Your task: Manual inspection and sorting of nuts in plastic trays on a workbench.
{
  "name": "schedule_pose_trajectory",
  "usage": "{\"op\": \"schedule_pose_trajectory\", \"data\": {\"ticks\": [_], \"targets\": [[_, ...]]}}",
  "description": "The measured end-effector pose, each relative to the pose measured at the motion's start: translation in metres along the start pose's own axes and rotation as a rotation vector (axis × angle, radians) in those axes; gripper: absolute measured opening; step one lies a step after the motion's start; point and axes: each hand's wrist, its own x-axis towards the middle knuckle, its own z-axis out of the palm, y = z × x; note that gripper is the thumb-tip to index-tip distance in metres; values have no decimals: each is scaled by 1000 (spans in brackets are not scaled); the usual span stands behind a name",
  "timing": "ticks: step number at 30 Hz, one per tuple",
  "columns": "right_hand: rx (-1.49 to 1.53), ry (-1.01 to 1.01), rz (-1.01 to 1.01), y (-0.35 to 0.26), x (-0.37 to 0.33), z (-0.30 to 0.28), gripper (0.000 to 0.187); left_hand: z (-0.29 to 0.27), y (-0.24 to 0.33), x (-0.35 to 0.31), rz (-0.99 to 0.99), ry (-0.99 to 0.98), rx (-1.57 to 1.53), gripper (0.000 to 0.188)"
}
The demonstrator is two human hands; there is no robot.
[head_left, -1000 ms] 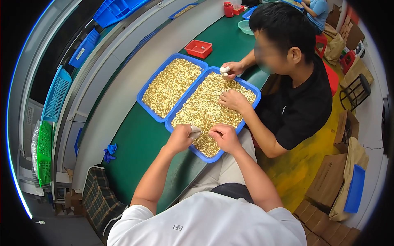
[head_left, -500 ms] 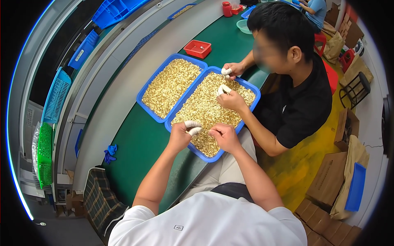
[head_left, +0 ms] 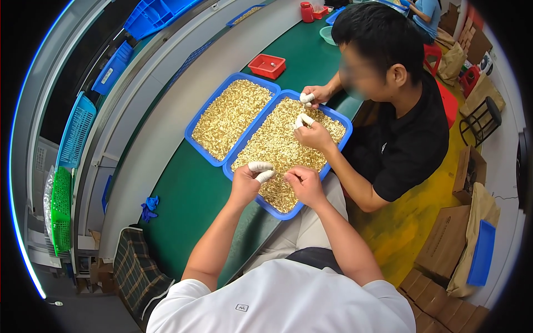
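Stretching from 7 o'clock up to 12, with the near tray (head_left: 270,209) as your clock's centre, the green table (head_left: 183,188) is the biggest thing around you. A co-worker (head_left: 408,130) in black sits at 2 o'clock, both hands (head_left: 314,136) over that same tray. The near tray, blue, lies right under your hands, and the far tray (head_left: 202,153), also blue, sits just beside it at 10 o'clock. A red bin (head_left: 268,71) stands close to 12. Your left hand (head_left: 245,182) hovers at 8 o'clock, thumb and forefinger curved with their tips near each other. Your right hand (head_left: 306,186) is at 5 o'clock, fingers curled and thumb near the forefinger; you can't tell whether either one pinches anything. Your two hands are apart. A crumpled blue glove (head_left: 149,208) lies at 8 o'clock, farther out. White covers (head_left: 260,166) wrap your left thumb and forefinger. Smallest, the gold pieces (head_left: 280,136) fill both trays.
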Motion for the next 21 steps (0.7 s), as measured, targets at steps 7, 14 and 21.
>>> {"op": "schedule_pose_trajectory", "data": {"ticks": [7,14,21], "targets": [[-6,-24,-32,-2,1,0,11,-7,3,-4,-52,-45,87,12],[8,-34,-25,-1,1,1,9,-6,16,-2,-66,-47,367,12],[-27,-61,2,-3,1,0,12,4,9,-3,-13,-166,393,17]]}}
